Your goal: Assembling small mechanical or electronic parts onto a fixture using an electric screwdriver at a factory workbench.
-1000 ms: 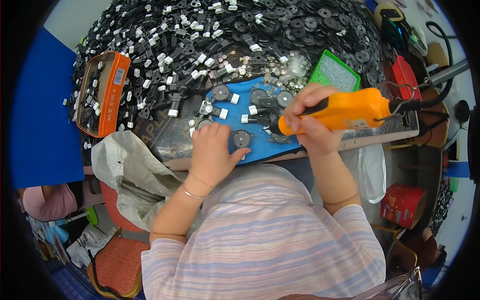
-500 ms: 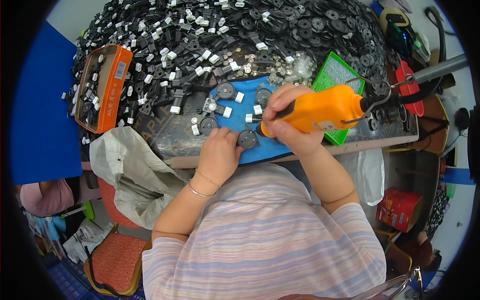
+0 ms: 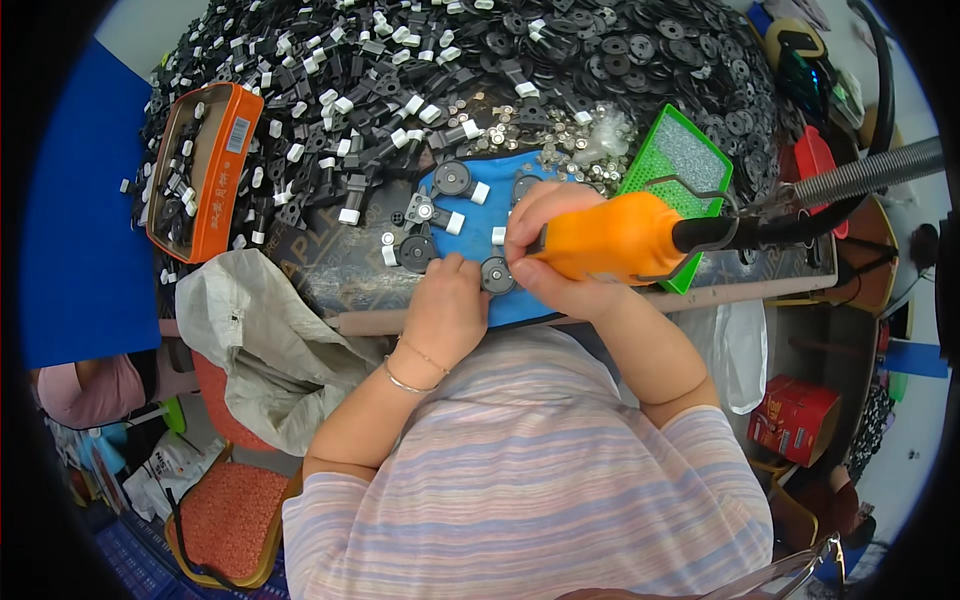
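Note:
My right hand grips an orange electric screwdriver, held nearly level, with its tip hidden behind the fingers. Just left of that tip lies a round black wheel part with a hole pattern. My left hand pinches this wheel part at its left edge, fingers bent. Both hands are over a blue mat. Also on the mat's left side are a black wheel with a white-tipped piece, a grey bracket and another wheel.
Heaps of black parts with white ends and black discs cover the table's back. Small metal pieces lie before them. A green tray of small silvery pieces stands right; an orange box stands left. A coiled spring hose hangs right.
The screwdriver has swung flatter, and my right hand has shifted slightly left, closer to the wheel part. My left hand stays on that part, moved slightly right.

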`<state>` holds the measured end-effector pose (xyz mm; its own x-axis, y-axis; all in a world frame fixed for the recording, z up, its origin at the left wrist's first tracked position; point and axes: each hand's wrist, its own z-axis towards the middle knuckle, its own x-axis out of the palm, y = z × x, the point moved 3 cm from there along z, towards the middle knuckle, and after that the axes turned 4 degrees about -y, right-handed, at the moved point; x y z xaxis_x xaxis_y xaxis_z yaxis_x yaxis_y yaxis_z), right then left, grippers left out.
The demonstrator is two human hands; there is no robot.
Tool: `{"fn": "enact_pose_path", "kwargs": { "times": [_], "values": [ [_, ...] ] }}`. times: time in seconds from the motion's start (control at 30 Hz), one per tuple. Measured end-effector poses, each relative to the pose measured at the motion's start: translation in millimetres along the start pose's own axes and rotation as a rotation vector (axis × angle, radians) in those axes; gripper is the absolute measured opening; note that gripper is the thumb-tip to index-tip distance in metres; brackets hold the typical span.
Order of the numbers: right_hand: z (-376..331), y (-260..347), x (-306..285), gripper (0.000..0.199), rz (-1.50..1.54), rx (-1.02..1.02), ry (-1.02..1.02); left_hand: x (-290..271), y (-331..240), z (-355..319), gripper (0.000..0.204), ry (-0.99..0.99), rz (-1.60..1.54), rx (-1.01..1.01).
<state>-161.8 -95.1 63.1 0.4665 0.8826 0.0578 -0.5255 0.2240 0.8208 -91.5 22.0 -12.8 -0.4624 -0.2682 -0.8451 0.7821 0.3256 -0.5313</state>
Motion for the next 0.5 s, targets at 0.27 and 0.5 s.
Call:
{"fn": "enact_pose_path", "kwargs": {
  "times": [0.27,0.5],
  "values": [
    [3.0,-7.1,1.9,0.024,0.186,0.143,0.092,5.8,2.5,0.6,0.016,-0.008,-0.006,0.051],
    [18.1,31.8,-37.2,0.028,0.498,-0.015,-0.024,1.3,-5.8,0.7,0.015,0.000,-0.004,0.073]
  ]
}}
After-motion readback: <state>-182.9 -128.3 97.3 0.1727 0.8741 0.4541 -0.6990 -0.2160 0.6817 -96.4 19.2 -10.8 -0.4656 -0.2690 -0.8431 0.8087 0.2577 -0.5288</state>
